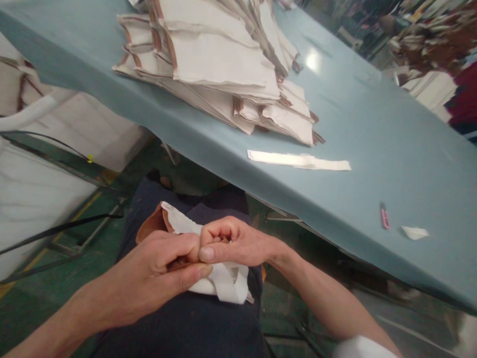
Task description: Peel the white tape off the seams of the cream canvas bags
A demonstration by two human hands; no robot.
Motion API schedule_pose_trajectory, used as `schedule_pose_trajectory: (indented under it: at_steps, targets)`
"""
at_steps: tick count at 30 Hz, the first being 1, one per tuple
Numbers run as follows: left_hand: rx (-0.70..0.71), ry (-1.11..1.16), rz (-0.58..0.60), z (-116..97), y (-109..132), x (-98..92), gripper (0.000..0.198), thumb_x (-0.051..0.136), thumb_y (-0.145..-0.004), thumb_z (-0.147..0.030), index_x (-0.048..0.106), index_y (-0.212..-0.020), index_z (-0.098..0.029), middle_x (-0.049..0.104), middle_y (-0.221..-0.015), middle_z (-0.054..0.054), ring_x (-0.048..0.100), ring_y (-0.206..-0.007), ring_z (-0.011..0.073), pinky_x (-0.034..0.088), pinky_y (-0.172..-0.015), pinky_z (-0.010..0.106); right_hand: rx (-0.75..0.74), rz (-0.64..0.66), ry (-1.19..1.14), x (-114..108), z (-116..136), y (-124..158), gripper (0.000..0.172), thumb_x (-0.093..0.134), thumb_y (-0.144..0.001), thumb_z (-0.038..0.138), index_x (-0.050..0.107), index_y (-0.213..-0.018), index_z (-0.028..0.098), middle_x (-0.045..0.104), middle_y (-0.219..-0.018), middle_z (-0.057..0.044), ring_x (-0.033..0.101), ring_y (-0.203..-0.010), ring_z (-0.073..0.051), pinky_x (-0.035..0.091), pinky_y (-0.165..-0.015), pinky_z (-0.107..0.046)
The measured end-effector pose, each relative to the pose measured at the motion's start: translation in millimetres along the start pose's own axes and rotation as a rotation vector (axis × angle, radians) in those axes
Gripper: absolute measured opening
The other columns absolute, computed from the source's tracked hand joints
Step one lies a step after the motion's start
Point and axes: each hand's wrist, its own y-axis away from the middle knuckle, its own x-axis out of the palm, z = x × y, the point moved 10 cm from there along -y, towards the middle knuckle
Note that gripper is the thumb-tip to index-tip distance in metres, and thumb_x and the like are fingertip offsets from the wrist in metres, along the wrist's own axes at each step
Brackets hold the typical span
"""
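Observation:
A white cloth piece [203, 286] with a brown side [152, 223] lies across the dark-clothed lap. Above it, the fingertips of my left hand [156, 278] and my right hand [238, 243] meet, both closed in a pinch. The cloth runs under and between the fingers, and the exact spot they grip is hidden. A loose white strip [229, 283] hangs from the cloth below my right hand.
Stacked cream cloth pieces with brown edging [219, 59] lie on the blue-green table [372, 134]. Near its front edge are a pale strip [298, 160], a small pink tool [384, 217] and a white scrap [415, 232]. White sacks [97, 124] stand left.

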Motion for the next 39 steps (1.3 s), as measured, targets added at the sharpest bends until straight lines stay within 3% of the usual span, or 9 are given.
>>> schedule_pose_trajectory:
  at_steps: [5, 10, 13, 16, 21, 25, 28, 31, 39]
  targets:
    - [-0.048, 0.355, -0.003, 1, 1, -2.9, 0.044, 0.077, -0.095, -0.031, 0.047, -0.065, -0.022, 0.044, -0.057, -0.010, 0.040, -0.052, 0.0081, 0.030, -0.045, 0.017, -0.156, -0.097, -0.154, 15, 15, 1, 0.059, 0.101, -0.082, 0.062, 0.058, -0.075, 0.022, 0.045, -0.058, 0.011, 0.030, -0.049, -0.006, 0.025, -0.045, -0.022]
    - [-0.139, 0.476, -0.053, 14, -15, -8.0, 0.063, 0.089, -0.090, -0.050, 0.043, -0.058, -0.022, 0.035, -0.053, -0.011, 0.027, -0.048, 0.0062, 0.021, -0.043, 0.019, -0.243, -0.306, -0.209, -3, 15, -5, 0.065, 0.102, -0.076, 0.066, 0.055, -0.071, 0.022, 0.048, -0.058, 0.010, 0.033, -0.049, -0.006, 0.026, -0.047, -0.021]
    - [-0.170, 0.515, -0.039, 32, -19, -5.9, 0.077, 0.089, -0.086, -0.077, 0.042, -0.059, -0.022, 0.034, -0.054, -0.010, 0.026, -0.049, 0.0062, 0.019, -0.044, 0.019, -0.236, -0.323, -0.197, -9, 10, -9, 0.068, 0.103, -0.074, 0.069, 0.054, -0.071, 0.022, 0.049, -0.058, 0.010, 0.032, -0.051, -0.006, 0.026, -0.048, -0.021]
    - [-0.197, 0.563, 0.001, 48, -17, -1.4, 0.084, 0.086, -0.081, -0.089, 0.039, -0.061, -0.022, 0.033, -0.057, -0.011, 0.025, -0.050, 0.0060, 0.018, -0.044, 0.020, -0.190, -0.304, -0.162, -10, 6, -11, 0.070, 0.102, -0.072, 0.073, 0.053, -0.072, 0.022, 0.048, -0.058, 0.010, 0.032, -0.051, -0.006, 0.025, -0.047, -0.021]
    - [-0.226, 0.577, 0.054, 57, -12, -0.3, 0.082, 0.085, -0.081, -0.089, 0.037, -0.065, -0.024, 0.035, -0.057, -0.011, 0.025, -0.050, 0.0065, 0.020, -0.044, 0.020, -0.139, -0.246, -0.040, -9, 10, -7, 0.070, 0.094, -0.076, 0.082, 0.059, -0.081, 0.022, 0.050, -0.064, 0.009, 0.036, -0.057, -0.009, 0.030, -0.052, -0.023]
    - [-0.187, 0.464, 0.090, 54, -7, -7.0, 0.068, 0.086, -0.086, -0.075, 0.044, -0.068, -0.024, 0.041, -0.063, -0.009, 0.032, -0.056, 0.0097, 0.028, -0.049, 0.022, -0.170, -0.218, 0.192, -9, 27, 2, 0.061, 0.088, -0.090, 0.077, 0.063, -0.088, 0.021, 0.052, -0.070, 0.007, 0.038, -0.062, -0.011, 0.031, -0.056, -0.024]
    - [-0.134, 0.269, 0.080, 50, -3, -17.9, 0.055, 0.065, -0.104, -0.066, 0.055, -0.073, -0.022, 0.050, -0.072, -0.004, 0.042, -0.066, 0.0143, 0.037, -0.057, 0.025, -0.249, -0.215, 0.301, -9, 45, 6, 0.055, 0.088, -0.095, 0.068, 0.063, -0.085, 0.020, 0.051, -0.071, 0.007, 0.037, -0.063, -0.010, 0.032, -0.058, -0.025]
    - [-0.118, 0.118, 0.070, 42, -5, -27.5, 0.056, 0.043, -0.116, -0.058, 0.058, -0.076, -0.022, 0.054, -0.076, -0.002, 0.046, -0.071, 0.0161, 0.041, -0.063, 0.026, -0.265, -0.243, 0.339, -15, 55, 5, 0.055, 0.089, -0.095, 0.067, 0.062, -0.084, 0.020, 0.052, -0.073, 0.007, 0.038, -0.064, -0.010, 0.034, -0.060, -0.025]
    - [-0.165, 0.194, 0.218, 6, -24, -19.7, 0.042, 0.060, -0.105, -0.049, 0.071, -0.078, -0.018, 0.064, -0.076, -0.001, 0.052, -0.067, 0.0151, 0.045, -0.058, 0.022, -0.211, -0.142, 0.303, -22, 62, -11, 0.059, 0.095, -0.085, 0.070, 0.067, -0.089, 0.018, 0.060, -0.083, 0.003, 0.049, -0.076, -0.012, 0.041, -0.066, -0.024]
